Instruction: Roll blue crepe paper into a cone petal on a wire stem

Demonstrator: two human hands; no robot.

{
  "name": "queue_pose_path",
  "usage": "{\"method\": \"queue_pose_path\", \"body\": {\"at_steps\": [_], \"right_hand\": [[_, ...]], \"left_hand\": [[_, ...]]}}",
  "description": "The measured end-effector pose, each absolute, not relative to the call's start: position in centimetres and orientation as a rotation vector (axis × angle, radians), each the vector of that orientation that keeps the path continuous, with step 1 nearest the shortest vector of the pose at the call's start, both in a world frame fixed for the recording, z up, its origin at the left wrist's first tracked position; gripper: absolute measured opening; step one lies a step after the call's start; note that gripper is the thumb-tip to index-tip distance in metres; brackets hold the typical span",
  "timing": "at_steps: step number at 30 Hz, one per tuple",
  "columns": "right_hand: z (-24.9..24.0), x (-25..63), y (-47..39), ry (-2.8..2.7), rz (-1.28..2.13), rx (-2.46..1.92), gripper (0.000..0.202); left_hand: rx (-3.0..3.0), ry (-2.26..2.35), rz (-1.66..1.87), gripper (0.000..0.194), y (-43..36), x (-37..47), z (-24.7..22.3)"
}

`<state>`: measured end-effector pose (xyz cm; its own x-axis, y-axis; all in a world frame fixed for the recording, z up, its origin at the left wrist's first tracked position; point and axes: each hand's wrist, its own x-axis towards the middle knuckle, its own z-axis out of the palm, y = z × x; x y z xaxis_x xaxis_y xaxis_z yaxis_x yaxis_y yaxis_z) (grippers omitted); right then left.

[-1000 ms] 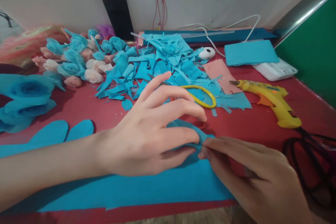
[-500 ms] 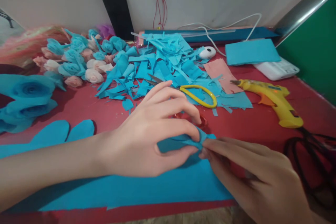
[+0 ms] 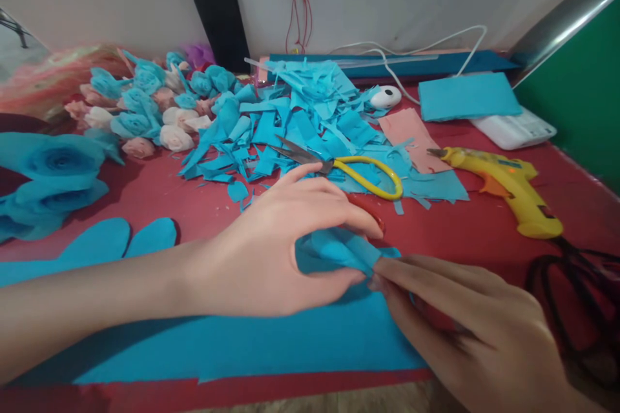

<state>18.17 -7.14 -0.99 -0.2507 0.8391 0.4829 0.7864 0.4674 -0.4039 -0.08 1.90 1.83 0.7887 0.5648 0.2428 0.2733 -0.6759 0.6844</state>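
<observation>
L hand (image 3: 285, 242): curving half open around blue paper pc (image 3: 334, 248), thumb & fingers standing apart
R hand (image 3: 479, 322): pinching pc's end, thumb & fingertips closing tight on it
Paper pc: sitting btwn both hands, over blue sheet (image 3: 271, 348), narrowing twd pinched end
Sheet: lying on red table (image 3: 455, 226)
Scissors (image 3: 328, 166): resting just beyond L hand, by blue scraps (image 3: 268, 126)
Glue gun (image 3: 508, 187): lying on table, beyond R hand
</observation>
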Motion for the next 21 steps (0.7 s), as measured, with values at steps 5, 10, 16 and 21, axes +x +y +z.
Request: {"method": "queue_pose_path", "body": {"at_steps": [5,10,16,21], "right_hand": [[-0.64,18.17,-7.23,-2.065,0.162,-1.353,0.014],[-0.59,17.75,-6.88,-1.998,0.225,-1.377,0.014],[-0.87,18.14,-7.05,-2.014,0.286,-1.354,0.013],[-0.63,18.17,-6.71,-1.949,0.464,-1.339,0.014]], "left_hand": [[2.233,0.587,0.625,0.015,1.87,-0.01,1.88],[2.096,0.610,0.621,0.018,1.86,0.04,1.87],[1.967,0.615,0.577,0.018,1.83,0.11,1.81],[1.874,0.618,0.559,0.017,1.80,0.16,1.68]]}}
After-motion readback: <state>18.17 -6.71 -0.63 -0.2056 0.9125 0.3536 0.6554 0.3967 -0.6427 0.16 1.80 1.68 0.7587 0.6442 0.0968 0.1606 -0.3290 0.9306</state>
